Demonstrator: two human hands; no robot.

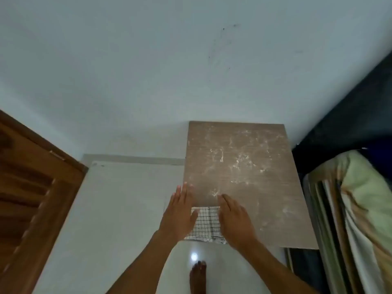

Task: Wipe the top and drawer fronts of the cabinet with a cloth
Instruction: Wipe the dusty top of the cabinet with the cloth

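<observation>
The cabinet (pixel 239 166) stands against the wall, seen from above; its brown wood-grain top carries white dusty smears. A white cloth with a dark grid pattern (pixel 206 223) lies folded on the near left corner of the top, its frayed edge hanging over the front. My left hand (pixel 180 213) hovers flat at the cloth's left side, fingers spread, over the cabinet's left edge. My right hand (pixel 235 221) lies flat, palm down, at the cloth's right side on the top. Neither hand grips the cloth. The drawer fronts are hidden below the top.
A brown wooden door (pixel 31 198) stands at the left. A bed with a green and striped cover (pixel 356 209) and a dark headboard (pixel 350 113) presses close on the cabinet's right. White floor tiles (pixel 118 209) lie left of the cabinet. My bare foot (pixel 198 276) stands in front.
</observation>
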